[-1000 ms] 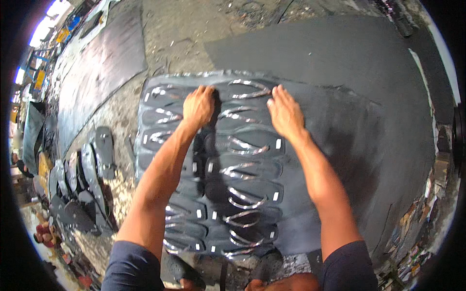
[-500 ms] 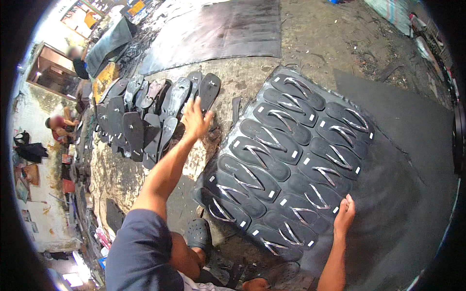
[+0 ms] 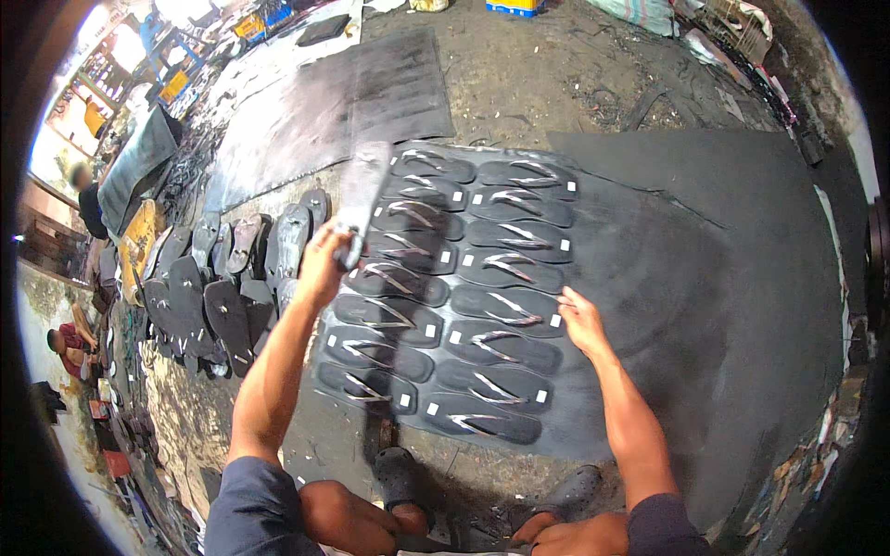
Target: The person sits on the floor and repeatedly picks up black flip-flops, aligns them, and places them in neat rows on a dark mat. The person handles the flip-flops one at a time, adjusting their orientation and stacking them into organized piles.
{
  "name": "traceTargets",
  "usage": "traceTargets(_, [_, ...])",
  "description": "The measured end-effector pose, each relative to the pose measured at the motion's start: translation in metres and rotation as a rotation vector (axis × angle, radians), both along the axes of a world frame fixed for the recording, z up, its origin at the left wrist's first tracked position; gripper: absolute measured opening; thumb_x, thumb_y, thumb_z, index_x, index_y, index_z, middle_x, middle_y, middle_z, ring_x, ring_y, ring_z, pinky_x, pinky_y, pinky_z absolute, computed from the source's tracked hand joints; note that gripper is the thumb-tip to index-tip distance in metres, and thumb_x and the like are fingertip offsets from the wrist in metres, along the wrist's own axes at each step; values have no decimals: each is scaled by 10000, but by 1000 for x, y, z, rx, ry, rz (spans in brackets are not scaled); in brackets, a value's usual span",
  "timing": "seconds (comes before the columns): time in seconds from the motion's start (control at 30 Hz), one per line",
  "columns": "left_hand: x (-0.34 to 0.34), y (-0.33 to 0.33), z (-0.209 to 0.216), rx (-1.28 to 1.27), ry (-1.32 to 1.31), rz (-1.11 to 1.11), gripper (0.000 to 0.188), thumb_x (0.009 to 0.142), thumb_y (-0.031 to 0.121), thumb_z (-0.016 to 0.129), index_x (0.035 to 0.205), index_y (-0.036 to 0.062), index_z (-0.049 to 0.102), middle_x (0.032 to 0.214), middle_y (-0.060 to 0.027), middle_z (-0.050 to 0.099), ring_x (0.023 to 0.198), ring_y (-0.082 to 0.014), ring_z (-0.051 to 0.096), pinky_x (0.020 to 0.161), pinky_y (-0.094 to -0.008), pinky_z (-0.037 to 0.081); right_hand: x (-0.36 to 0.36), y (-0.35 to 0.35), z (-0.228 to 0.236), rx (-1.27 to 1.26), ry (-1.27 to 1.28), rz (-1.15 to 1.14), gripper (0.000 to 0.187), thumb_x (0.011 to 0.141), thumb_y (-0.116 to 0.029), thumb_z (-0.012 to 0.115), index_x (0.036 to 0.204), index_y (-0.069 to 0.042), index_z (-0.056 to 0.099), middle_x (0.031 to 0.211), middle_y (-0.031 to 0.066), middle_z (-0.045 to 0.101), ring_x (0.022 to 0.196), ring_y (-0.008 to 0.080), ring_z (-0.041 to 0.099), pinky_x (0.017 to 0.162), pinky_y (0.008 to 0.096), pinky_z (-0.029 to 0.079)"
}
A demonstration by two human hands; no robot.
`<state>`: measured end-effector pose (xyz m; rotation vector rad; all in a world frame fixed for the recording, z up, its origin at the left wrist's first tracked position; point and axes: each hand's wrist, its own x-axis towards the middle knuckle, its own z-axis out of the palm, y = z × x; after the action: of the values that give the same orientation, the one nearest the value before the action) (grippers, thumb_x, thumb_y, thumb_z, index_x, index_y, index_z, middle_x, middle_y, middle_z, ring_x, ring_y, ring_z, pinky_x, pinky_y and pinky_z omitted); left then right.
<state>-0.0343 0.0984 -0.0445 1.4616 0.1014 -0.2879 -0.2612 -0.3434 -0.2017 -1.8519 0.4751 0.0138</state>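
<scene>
My left hand is closed around one end of a dark flip-flop, which it holds raised above the left edge of the laid-out pairs. The flip-flop is smeared by motion, and its pale grey face catches the light. My right hand has its fingers stretched out and slightly apart, beside the heel of a black flip-flop. Whether the fingertips touch it I cannot tell. Several black flip-flops with shiny straps and small white labels lie in two columns on a black rubber sheet.
To the left, a row of dark flip-flops stands on edge. Behind lies a grey-black sheet. A wide black mat spreads on the right. My clogs are at the near edge. Another person sits at the far left.
My left hand has taken a flip-flop from the right end of the standing row and lifted it over the sheet. The view has turned left, and the laid-out pairs now appear straighter.
</scene>
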Motion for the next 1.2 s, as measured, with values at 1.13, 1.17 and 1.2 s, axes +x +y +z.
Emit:
traceTargets(1.13, [-214, -223, 93, 72, 81, -762, 370, 1019, 283, 639, 1281, 22, 629, 1086, -18, 704, 947, -109, 657, 847, -309, 540, -29, -11, 236, 612, -718, -340, 388, 1029, -219, 615, 1320, 33, 562, 1201, 56, 646, 1093, 122, 585, 973, 296, 467])
traceTargets(1.17, [-214, -228, 94, 53, 39, -719, 356, 1017, 267, 644, 1266, 13, 632, 1072, -20, 707, 931, -105, 659, 838, -298, 541, -34, -7, 233, 670, -660, -355, 391, 1031, -228, 614, 1320, 30, 563, 1191, 44, 641, 1084, 117, 581, 962, 289, 467])
traceTargets(1.2, [-211, -231, 93, 67, 23, -661, 353, 1018, 261, 642, 1250, -4, 633, 1040, -25, 709, 901, -93, 657, 813, -285, 541, -43, 3, 228, 732, -606, -359, 393, 1032, -238, 612, 1320, 26, 563, 1181, 33, 636, 1074, 112, 577, 951, 282, 466])
